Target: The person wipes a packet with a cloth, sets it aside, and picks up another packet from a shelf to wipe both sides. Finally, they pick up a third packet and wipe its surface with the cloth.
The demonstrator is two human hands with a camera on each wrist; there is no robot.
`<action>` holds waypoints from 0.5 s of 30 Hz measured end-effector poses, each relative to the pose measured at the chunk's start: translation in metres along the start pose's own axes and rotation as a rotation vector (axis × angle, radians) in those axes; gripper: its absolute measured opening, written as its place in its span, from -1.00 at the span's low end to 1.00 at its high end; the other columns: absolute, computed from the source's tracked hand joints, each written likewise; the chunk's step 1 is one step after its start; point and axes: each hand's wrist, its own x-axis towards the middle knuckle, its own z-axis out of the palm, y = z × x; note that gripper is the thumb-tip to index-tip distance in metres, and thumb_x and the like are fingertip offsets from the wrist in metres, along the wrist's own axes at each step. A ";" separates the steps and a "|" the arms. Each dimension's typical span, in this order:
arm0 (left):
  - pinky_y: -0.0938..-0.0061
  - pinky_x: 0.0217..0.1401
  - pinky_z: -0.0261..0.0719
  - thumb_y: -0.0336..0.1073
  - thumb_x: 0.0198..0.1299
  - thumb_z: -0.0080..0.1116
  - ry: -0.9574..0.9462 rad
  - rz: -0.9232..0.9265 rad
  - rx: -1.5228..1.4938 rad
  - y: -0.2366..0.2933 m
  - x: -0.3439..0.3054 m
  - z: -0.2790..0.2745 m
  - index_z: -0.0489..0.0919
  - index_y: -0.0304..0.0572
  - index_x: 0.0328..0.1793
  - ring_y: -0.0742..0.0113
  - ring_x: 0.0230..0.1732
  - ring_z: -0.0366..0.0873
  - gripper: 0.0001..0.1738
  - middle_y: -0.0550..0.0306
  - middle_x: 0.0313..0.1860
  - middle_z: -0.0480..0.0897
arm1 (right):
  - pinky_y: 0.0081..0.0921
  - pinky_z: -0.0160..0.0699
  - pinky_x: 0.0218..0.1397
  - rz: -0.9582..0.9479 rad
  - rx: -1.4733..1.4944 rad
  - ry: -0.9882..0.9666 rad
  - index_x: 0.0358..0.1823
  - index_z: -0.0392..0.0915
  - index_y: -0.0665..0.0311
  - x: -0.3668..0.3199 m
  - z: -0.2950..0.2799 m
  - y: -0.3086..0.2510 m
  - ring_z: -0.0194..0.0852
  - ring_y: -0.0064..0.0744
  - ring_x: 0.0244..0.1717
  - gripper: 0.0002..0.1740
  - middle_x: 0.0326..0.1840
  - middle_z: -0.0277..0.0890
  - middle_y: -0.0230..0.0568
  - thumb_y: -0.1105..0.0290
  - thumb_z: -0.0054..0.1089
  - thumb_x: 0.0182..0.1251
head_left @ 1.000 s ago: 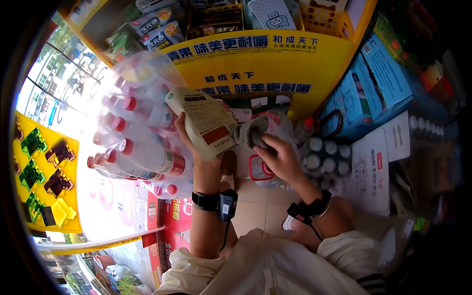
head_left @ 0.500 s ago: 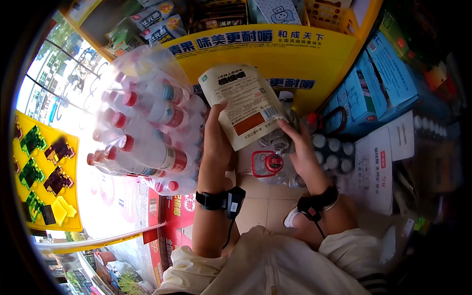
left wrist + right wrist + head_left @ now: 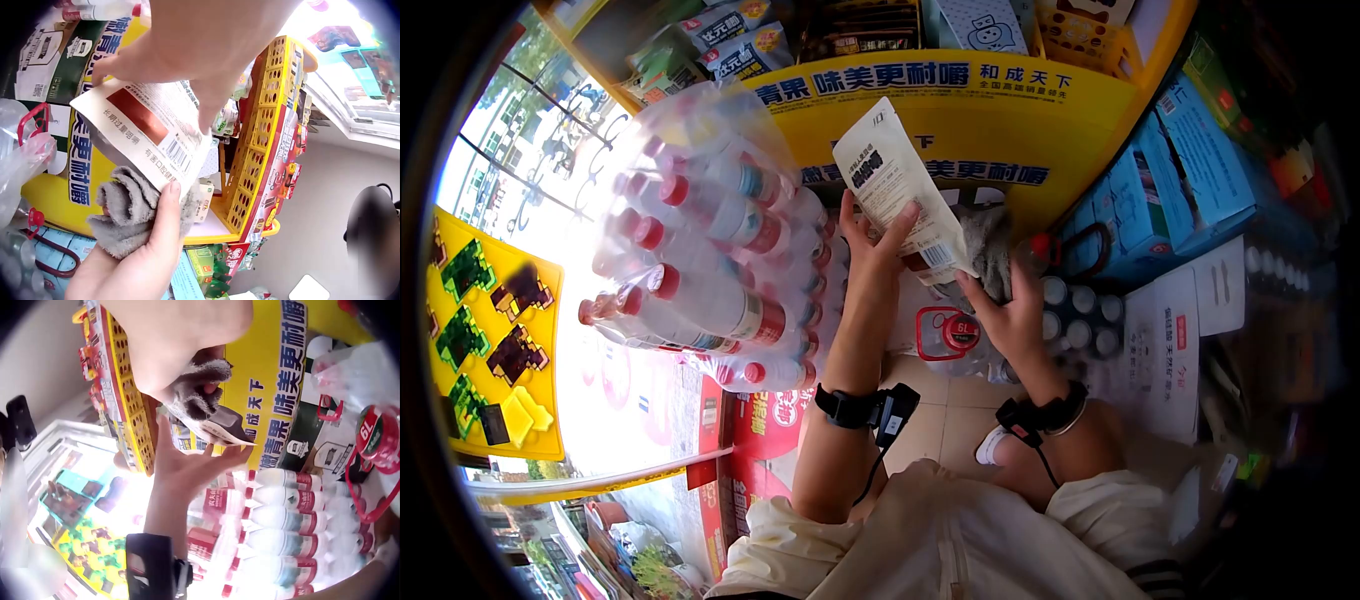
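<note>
A cream pouch with printed text (image 3: 895, 180) is held tilted in front of the yellow panel. My left hand (image 3: 878, 238) grips its left edge, thumb across the printed face. At the lower right corner my right hand (image 3: 1012, 315) pinches the pouch and holds a crumpled grey cloth (image 3: 988, 240). In the left wrist view the cloth (image 3: 128, 212) is bunched in the right hand (image 3: 140, 262), whose thumb lies on the pouch (image 3: 144, 119). The right wrist view shows the left hand (image 3: 187, 465) spread along the pouch edge, near the cloth (image 3: 203, 394).
Wrapped bottles with red caps (image 3: 700, 260) stand at the left. Behind is a yellow display shelf (image 3: 820, 110) with snack packs (image 3: 750, 52). Blue boxes (image 3: 1200, 170) and cans (image 3: 1080, 315) are at the right. A large bottle's red cap (image 3: 960, 332) shows below the hands.
The pouch has turned to a steeper, narrower angle and the left hand has shifted right with it. The right hand, earlier apart from the pouch, has come to its lower corner with the cloth.
</note>
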 end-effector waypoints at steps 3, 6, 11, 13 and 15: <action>0.11 0.24 0.30 0.04 0.22 0.15 -0.025 -0.053 -0.051 -0.009 0.004 0.000 -0.08 0.10 0.52 0.17 0.31 0.26 -0.12 0.07 0.32 0.26 | -0.28 0.55 -0.24 -0.205 -0.201 -0.050 -0.14 0.47 0.37 -0.007 0.000 0.000 0.56 0.04 -0.29 -0.67 -0.23 0.52 0.02 0.41 0.34 0.11; 0.28 0.17 0.37 0.11 0.24 0.08 -0.051 -0.038 -0.245 -0.003 -0.001 0.006 0.28 -0.04 0.24 0.24 0.04 0.34 -0.41 0.10 0.04 0.35 | -0.23 0.55 -0.23 -0.261 -0.258 -0.214 -0.10 0.43 0.44 -0.009 0.000 -0.009 0.55 0.09 -0.26 -0.60 -0.11 0.46 0.03 0.40 0.33 0.09; 0.34 0.14 0.41 0.22 0.22 0.02 -0.030 -0.051 -0.303 -0.009 0.004 0.003 0.40 -0.29 0.06 0.23 -0.03 0.43 -0.35 0.05 -0.14 0.47 | -0.21 0.46 0.01 -0.160 -0.037 -0.247 0.03 0.38 0.45 -0.009 0.004 -0.022 0.42 0.14 -0.01 -0.53 0.04 0.34 0.13 0.36 0.27 0.15; 0.31 0.05 0.48 0.23 0.22 0.00 -0.087 -0.128 -0.431 -0.006 0.001 0.006 0.41 -0.27 0.06 0.21 -0.12 0.50 -0.36 0.01 -0.16 0.51 | -0.11 0.28 0.19 -0.101 0.036 -0.223 0.06 0.37 0.45 -0.012 0.007 -0.027 0.26 0.21 0.17 -0.55 0.08 0.32 0.14 0.33 0.20 0.22; 0.31 0.01 0.51 0.23 0.22 -0.01 -0.071 -0.119 -0.458 -0.013 -0.001 0.007 0.43 -0.25 0.05 0.19 -0.16 0.52 -0.36 0.00 -0.18 0.53 | -0.07 0.20 0.24 -0.122 -0.009 -0.277 0.07 0.38 0.44 -0.018 0.014 -0.022 0.19 0.23 0.23 -0.57 0.10 0.32 0.13 0.31 0.16 0.25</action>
